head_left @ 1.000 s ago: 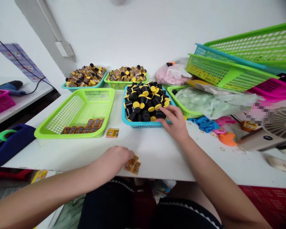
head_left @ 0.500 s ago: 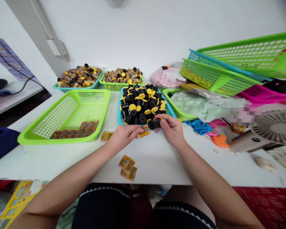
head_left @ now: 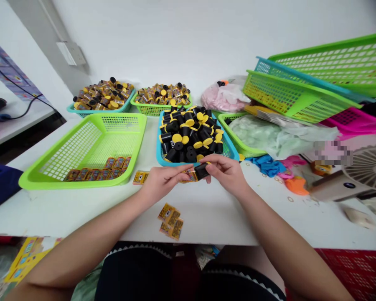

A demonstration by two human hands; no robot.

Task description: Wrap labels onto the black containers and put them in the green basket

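Between my hands, a printed yellow-orange label sleeve (head_left: pixel 190 173) meets the end of a black canister (head_left: pixel 201 170). My left hand (head_left: pixel 163 180) pinches the sleeve; my right hand (head_left: pixel 227 172) grips the canister by its other end. How far the sleeve covers the canister is partly hidden by my fingers. Just behind, a blue basket (head_left: pixel 159 154) is heaped with black canisters with yellow caps (head_left: pixel 188 130). Several flat labels (head_left: pixel 171 220) lie on the table in front of me, and a small stack of labels (head_left: pixel 140 177) lies left of my left hand.
On the left, a green basket (head_left: pixel 47 156) holds rows of labelled canisters (head_left: pixel 103 172). Two full baskets (head_left: pixel 163 109) stand at the wall. To the right are plastic bags (head_left: pixel 269 133), stacked baskets (head_left: pixel 294 98), balloon-like scraps (head_left: pixel 296 186) and a fan (head_left: pixel 351 179).
My hands have come together, bringing the sleeve and the black canister into contact. The canister now lies more sideways, and the whole view has shifted slightly.
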